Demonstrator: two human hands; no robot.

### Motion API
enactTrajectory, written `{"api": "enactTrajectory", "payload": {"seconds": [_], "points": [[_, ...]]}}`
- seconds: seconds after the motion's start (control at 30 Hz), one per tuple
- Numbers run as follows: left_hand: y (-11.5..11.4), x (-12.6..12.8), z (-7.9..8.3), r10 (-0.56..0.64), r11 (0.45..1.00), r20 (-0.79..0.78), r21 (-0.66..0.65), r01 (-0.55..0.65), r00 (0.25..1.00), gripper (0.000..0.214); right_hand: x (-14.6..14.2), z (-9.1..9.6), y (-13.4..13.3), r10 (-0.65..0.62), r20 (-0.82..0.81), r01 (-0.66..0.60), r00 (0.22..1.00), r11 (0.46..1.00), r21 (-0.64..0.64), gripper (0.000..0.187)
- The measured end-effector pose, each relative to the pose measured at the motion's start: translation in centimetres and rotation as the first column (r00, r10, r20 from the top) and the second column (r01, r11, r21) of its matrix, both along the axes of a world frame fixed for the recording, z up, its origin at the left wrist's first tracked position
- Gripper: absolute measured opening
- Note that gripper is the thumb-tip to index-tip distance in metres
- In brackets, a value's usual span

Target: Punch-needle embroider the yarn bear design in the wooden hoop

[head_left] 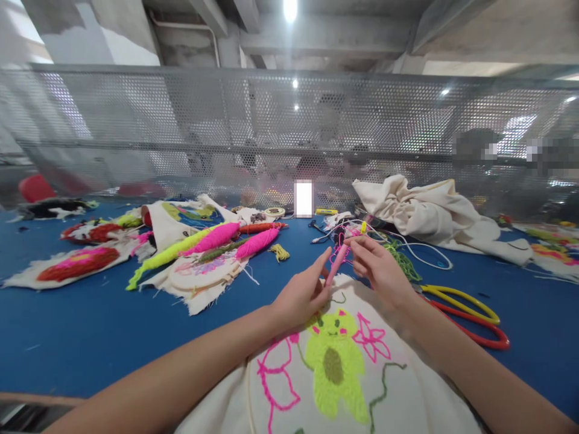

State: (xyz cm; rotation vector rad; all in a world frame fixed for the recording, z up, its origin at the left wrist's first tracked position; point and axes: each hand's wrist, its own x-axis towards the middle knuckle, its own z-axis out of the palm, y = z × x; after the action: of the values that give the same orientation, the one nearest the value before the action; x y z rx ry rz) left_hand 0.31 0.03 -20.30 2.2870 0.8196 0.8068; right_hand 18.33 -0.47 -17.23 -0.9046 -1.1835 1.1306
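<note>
A pink pen-shaped punch needle [335,266] stands tilted above the far edge of the cloth, its lower part between the thumb and fingers of my left hand [304,290]. My right hand [376,264] pinches at the top end of the tool; what is between those fingertips is too small to make out. Strands of bright pink yarn [338,243] show just behind the tool. Below both hands lies white cloth [312,386] stretched over a hoop [251,392]. It bears a fuzzy yellow-green animal figure [337,367], pink flower outlines [371,339] and dark green lines.
Scissors with yellow and red handles [470,310] lie right of my right arm on the blue table [181,337]. Behind are green yarn [402,259], a white cable [434,262] and bunched cream cloth [420,211]. Pink yarn skeins [212,238] and a hooped piece [194,280] lie left.
</note>
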Motion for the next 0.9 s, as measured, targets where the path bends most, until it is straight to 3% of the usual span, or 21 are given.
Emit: {"api": "enactTrajectory", "payload": {"seconds": [0.17,0.57,0.9], "points": [[-0.04,0.01,-0.02,-0.022,0.999,0.047,-0.022,0.023,0.999,0.062,0.10,0.23,-0.17,-0.130,0.126,0.122,0.984,0.990,0.068,0.019],[-0.14,-0.05,0.14,-0.043,0.999,0.075,0.010,0.043,0.996,0.060,0.12,0.33,-0.10,-0.123,0.082,0.116,0.989,0.989,0.093,0.016],[-0.10,-0.03,0.40,-0.004,0.998,0.182,-0.057,0.015,0.983,0.055,0.60,0.16,0.34,-0.101,0.009,0.101,0.995,0.994,0.048,0.022]]}}
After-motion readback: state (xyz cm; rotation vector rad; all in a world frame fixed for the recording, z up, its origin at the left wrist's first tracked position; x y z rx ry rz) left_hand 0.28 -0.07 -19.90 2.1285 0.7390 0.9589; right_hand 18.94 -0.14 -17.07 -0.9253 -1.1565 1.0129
